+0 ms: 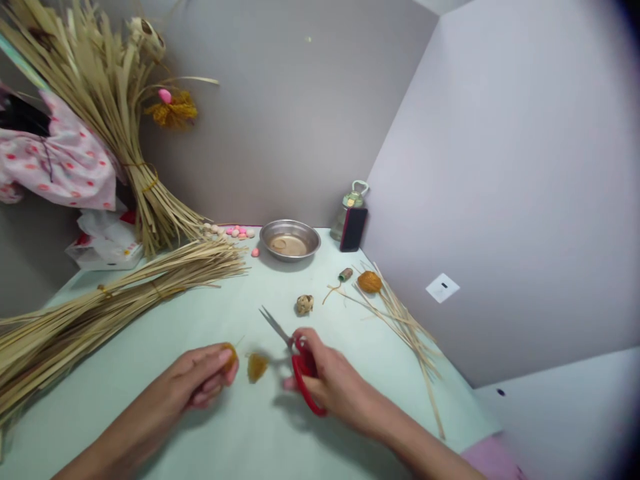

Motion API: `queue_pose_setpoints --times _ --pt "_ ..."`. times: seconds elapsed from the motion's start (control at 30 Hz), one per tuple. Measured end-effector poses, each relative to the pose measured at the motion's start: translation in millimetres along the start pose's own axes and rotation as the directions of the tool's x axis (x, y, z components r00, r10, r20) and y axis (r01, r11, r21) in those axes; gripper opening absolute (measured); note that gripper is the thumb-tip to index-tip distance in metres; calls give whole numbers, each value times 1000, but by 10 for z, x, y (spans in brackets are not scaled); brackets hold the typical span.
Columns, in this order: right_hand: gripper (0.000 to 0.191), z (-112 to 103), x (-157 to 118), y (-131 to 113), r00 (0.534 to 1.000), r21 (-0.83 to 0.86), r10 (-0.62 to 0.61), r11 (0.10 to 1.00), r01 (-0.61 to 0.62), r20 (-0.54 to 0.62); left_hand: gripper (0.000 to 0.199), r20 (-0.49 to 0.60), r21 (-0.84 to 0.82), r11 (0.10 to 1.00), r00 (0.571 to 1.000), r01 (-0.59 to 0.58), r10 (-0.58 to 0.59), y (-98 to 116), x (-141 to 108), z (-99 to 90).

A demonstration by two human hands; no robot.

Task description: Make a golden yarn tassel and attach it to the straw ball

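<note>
Where the left hand (pixel 200 377) pinches a small mustard-brown tuft (pixel 230 357) between thumb and fingertips, the tuft sits above the near middle of the counter (pixel 225 440). Right hand (pixel 333 380): fingers in the handles of red-handled scissors (pixel 298 371), blades pointing far and left. Loose mustard piece (pixel 257 367), one: on the counter, between the two hands. Speckled woven ball (pixel 304 305), one: just beyond the scissors. Small wound spool (pixel 345 274) and brown yarn ball (pixel 369 281): farther right, near scattered pale strips (pixel 407 323). Metal bowl (pixel 290 257), one: far middle, with pink and cream pebble-like pieces (pixel 237 232) on its left. Dark phone (pixel 353 230): far right, upright before a green bottle (pixel 337 223). Tied straw bundle (pixel 125 293): lying at left.
</note>
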State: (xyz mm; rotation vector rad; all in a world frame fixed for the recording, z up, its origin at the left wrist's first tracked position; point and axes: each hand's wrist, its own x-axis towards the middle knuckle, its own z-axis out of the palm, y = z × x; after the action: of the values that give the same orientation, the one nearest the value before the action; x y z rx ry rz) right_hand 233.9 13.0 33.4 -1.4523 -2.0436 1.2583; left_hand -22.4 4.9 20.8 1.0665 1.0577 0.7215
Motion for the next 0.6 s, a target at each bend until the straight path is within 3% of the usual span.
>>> queue_pose_setpoints --times 0.13,0.23,0.3,0.37,0.47,0.5,0.6 --pt "27 -189 136 54 996 -375 -20 927 -16 -91 43 -89 -92 995 995 -44 35 15 -1 -226" --pt "17 -146 298 44 994 -704 -43 709 -38 -97 41 -105 -144 989 994 -39 24 -16 -1 -321" --pt "17 -46 381 2 989 -817 -108 576 -17 -97 40 -103 -164 986 995 -21 5 -44 -2 -337" --pt "18 85 429 -52 974 -819 -225 566 96 -41 40 -86 -177 984 996 -8 -8 -69 -1 -329" --pt "49 294 496 -98 905 -686 -404 621 379 134 40 -83 -163 987 996 3 -16 -84 6 -294" --pt "51 354 537 -96 881 -643 -434 624 445 188 42 -85 -140 990 996 0 -12 -82 10 -280" --pt "20 469 733 -57 870 -634 -431 610 476 239 46 -75 -17 1000 997 -16 14 -70 29 -241"
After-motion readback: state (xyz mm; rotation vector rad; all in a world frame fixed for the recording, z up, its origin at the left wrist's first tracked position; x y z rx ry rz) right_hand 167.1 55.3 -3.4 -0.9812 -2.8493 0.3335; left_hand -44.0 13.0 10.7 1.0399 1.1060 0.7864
